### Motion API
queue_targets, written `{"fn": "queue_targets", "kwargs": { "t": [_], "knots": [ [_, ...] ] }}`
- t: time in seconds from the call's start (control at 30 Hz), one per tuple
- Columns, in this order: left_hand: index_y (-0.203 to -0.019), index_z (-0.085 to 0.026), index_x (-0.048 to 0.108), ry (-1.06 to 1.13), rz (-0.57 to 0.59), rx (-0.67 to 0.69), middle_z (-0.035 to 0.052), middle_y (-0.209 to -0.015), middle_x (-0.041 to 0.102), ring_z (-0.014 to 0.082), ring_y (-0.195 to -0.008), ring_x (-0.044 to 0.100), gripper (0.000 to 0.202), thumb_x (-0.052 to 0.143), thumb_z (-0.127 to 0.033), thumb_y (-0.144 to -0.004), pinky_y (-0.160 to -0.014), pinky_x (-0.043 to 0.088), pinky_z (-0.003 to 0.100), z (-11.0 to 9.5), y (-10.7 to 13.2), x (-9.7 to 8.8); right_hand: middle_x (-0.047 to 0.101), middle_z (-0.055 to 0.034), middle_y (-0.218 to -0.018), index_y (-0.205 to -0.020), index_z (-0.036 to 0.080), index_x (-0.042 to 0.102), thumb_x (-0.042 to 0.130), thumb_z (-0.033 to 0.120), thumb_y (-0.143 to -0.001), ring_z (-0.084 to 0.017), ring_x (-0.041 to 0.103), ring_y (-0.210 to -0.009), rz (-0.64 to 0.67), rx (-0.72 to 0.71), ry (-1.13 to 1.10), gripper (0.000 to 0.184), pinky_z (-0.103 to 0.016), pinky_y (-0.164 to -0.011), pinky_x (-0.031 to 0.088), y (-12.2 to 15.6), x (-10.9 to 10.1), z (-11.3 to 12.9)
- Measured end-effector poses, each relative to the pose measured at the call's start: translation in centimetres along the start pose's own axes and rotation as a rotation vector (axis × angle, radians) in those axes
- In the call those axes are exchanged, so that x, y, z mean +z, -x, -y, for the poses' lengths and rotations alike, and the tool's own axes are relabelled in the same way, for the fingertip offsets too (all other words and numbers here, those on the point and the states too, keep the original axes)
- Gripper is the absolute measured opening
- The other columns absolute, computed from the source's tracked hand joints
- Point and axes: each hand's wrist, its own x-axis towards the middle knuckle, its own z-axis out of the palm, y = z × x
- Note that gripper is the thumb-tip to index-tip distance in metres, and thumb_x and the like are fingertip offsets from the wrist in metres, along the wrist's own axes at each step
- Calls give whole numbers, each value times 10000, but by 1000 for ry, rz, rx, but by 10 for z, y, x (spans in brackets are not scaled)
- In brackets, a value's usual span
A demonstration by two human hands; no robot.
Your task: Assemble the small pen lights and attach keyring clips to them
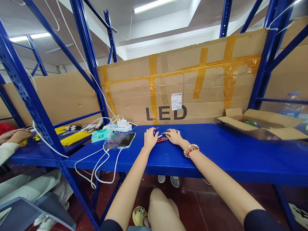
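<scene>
On the blue shelf top (204,150), my left hand (150,138) rests with bent fingers around a small blue pen-like piece (157,131). A white piece (159,136) lies close to its thumb. Several small red pen-like pieces (161,140) are on the shelf between my hands. My right hand (174,137), with a beaded bracelet (191,150) at the wrist, lies palm down with fingers apart beside these pieces. A small dark tip shows by its fingertips; whether it is touched cannot be made out.
Left of my hands are a phone (127,140), a teal packet (99,135), a white power strip (120,127) and looping white cables. An open cardboard box (255,123) stands right. A large LED carton (204,106) backs the shelf. Another person's hand (20,136) is far left.
</scene>
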Motion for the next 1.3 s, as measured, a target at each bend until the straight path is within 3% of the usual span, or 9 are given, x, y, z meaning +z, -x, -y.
{"fn": "queue_targets", "kwargs": {
  "t": [0.13, 0.33, 0.53, 0.67, 0.83, 1.07, 1.3],
  "knots": [
    [-957, -199, 534, 18, 76, 96, 13, -861, 583, 171, -860, 491, 127, 496, -261, -853, -777, 361, 303, -1, 1, 0, 415, -56, -1347, -1220, 341, 542, 285, 260, -928, -248, 316, -1240, 41, 4, 39, 398, -482, -1014, 200, -3, 2, -1],
    [-969, -197, 532, 17, 87, 114, 17, -857, 583, 174, -864, 490, 139, 498, -262, -851, -765, 361, 301, -1, 1, -1, 399, -67, -1354, -1263, 334, 499, 286, 243, -923, -239, 307, -1245, 2, -80, 76, 411, -483, -1026, 185, -9, 9, -3],
    [-955, -196, 535, 13, 73, 120, 14, -848, 583, 170, -840, 485, 130, 502, -263, -848, -773, 359, 302, 0, -1, 1, 428, -84, -1320, -1166, 294, 582, 308, 232, -917, -230, 317, -1233, -45, -94, 97, 375, -474, -1027, 171, -8, 3, 0],
    [-945, -194, 534, -17, 65, 115, 17, -857, 587, 177, -854, 485, 122, 503, -259, -847, -783, 355, 314, -1, -2, 2, 467, -98, -1268, -1068, 243, 636, 386, 301, -896, -233, 351, -1193, -129, -70, 90, 309, -447, -1016, 193, -5, -2, 2],
    [-951, -193, 535, -17, 69, 139, 19, -862, 590, 177, -864, 486, 126, 503, -257, -847, -783, 357, 311, -2, -3, 2, 464, -89, -1274, -1102, 270, 633, 393, 318, -903, -241, 355, -1175, -90, -107, 88, 315, -435, -984, 235, -5, -3, 2],
    [-951, -191, 539, -25, 79, 134, 20, -858, 590, 178, -854, 482, 132, 489, -262, -852, -775, 356, 314, -4, -3, 0, 535, -78, -1188, -947, 246, 696, 454, 287, -885, -225, 422, -1107, -112, -41, 12, 253, -396, -913, 297, -5, -8, -1],
    [-937, -192, 542, -23, 80, 140, 17, -845, 585, 175, -851, 487, 125, 499, -264, -845, -770, 357, 310, -5, -2, -2, 591, -56, -1090, -839, 246, 714, 558, 293, -831, -220, 455, -1046, -110, -27, -13, 163, -391, -885, 282, -5, -9, -1]
  ]
}}
